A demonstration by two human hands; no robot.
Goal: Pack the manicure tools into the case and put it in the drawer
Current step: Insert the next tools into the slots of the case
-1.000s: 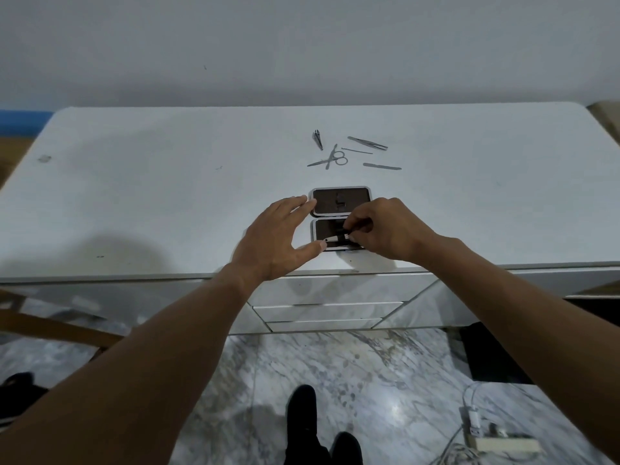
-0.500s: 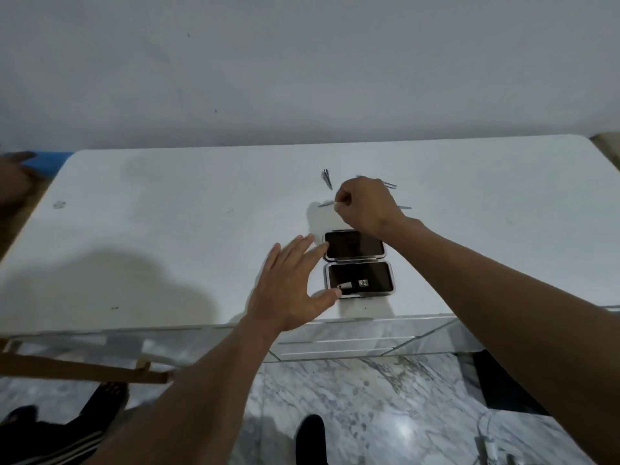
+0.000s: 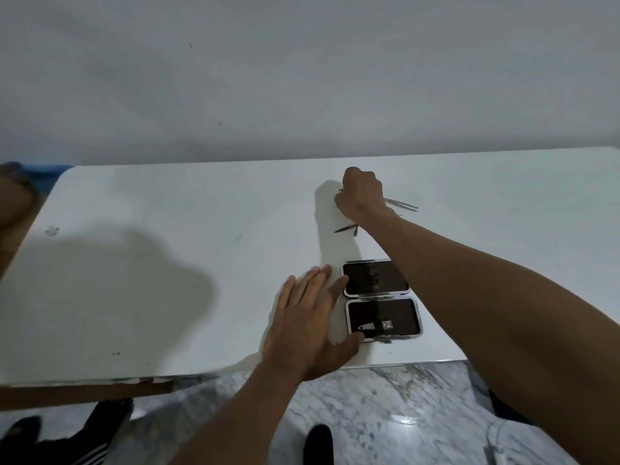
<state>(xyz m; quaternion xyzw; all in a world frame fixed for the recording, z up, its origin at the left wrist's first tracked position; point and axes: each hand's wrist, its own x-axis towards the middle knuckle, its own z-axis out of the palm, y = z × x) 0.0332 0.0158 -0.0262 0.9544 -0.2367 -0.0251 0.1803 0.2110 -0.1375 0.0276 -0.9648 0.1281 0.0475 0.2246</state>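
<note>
The open black manicure case lies near the front edge of the white table, its two halves flat. A silver nail clipper sits in the near half. My left hand lies flat beside the case, thumb touching its near left corner. My right hand is curled over the loose tools farther back, closed round a small dark pointed tool whose tip pokes out on the left. Tweezers stick out to the hand's right. Scissors lie half hidden under my wrist.
A grey wall rises just behind the table. Another person's hand shows at the far left, and their dark shoe and striped leg at the bottom left. My foot stands on marble floor; a white cable lies bottom right.
My right hand left the clipper in the case and reached back to the loose tools, closing over one. My left hand stayed beside the case. The view shifted down and left.
</note>
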